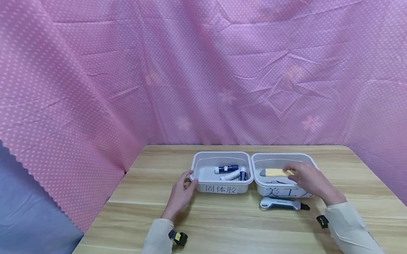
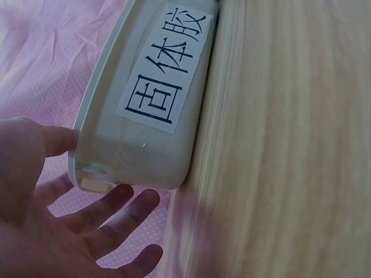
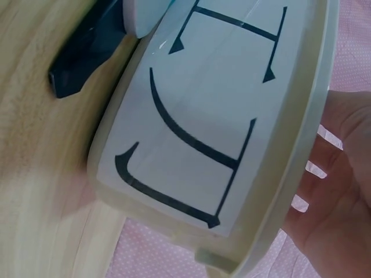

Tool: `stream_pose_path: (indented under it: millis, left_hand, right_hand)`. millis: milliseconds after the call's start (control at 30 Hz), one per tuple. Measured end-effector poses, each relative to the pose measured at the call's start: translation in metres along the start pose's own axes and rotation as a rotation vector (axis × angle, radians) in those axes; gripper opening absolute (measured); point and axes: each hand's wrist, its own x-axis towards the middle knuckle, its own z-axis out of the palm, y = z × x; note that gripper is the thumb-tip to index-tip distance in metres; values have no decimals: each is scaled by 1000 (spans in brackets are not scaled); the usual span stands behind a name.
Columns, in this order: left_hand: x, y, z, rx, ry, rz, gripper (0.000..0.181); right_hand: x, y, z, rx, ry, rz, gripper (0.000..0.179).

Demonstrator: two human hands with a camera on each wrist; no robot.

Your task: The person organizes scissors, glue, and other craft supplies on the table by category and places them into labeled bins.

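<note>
My left hand (image 1: pixel 180 195) holds the near left corner of a white plastic box (image 2: pixel 156 156), thumb and forefinger at its rim and the other fingers spread. That box contains several glue sticks, among them a blue one (image 1: pixel 230 168) and a white one (image 1: pixel 230 175). My right hand (image 1: pixel 311 180) reaches into a second white box (image 1: pixel 283 155) alongside. Its fingertips grip the right end of a yellow utility knife (image 1: pixel 275 172); the right wrist view hides them behind the box wall. Another utility knife, white and grey (image 1: pixel 279 203), lies on the table before this box.
Both boxes stand side by side on a wooden table (image 1: pixel 225 231), with labels in Chinese characters on their fronts, such as the left label (image 2: pixel 165 69). A pink dotted curtain (image 1: pixel 221 70) hangs behind the table and along its left side.
</note>
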Motion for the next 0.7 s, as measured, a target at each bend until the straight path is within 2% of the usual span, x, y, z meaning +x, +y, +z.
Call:
stream_pose_path:
  millis: [700]
  left_hand:
    - [-1,2,0,14,1,-12,52]
  right_hand:
    - [1,-1,-2,-38,-25,17,20]
